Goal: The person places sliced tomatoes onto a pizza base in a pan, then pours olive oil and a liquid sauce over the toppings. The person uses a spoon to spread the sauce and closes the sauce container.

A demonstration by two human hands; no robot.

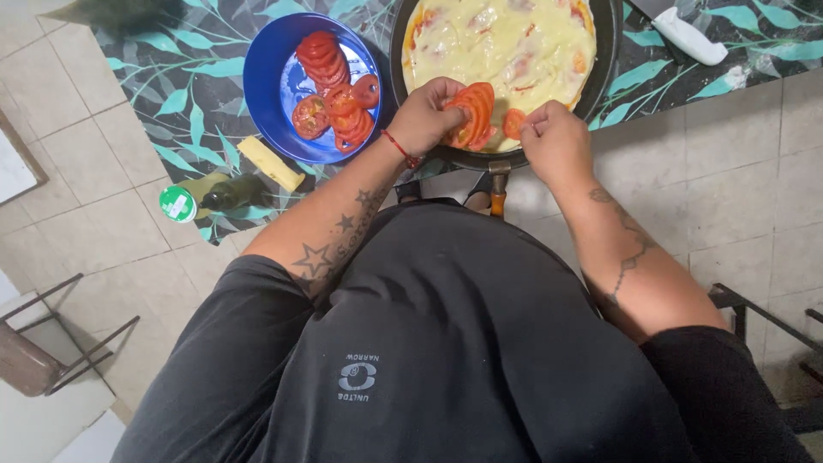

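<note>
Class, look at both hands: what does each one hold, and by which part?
The left hand grips a stack of tomato slices by their near edges; the right hand pinches a single tomato slice at its edge.

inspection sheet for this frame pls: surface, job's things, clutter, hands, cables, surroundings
Surface: table under a dark cloth with a teal leaf print.
Job's things: black pan holding a flat cheese-topped base; blue bowl of tomato slices.
Clutter: yellow block, green-capped bottle lying down, white-handled utensil.
Hands: left hand holds a stack of tomato slices over the pan's near rim; right hand pinches one slice.
Cables: nothing seen.
Surroundings: beige tiled floor, metal chair frames at both edges.
</note>
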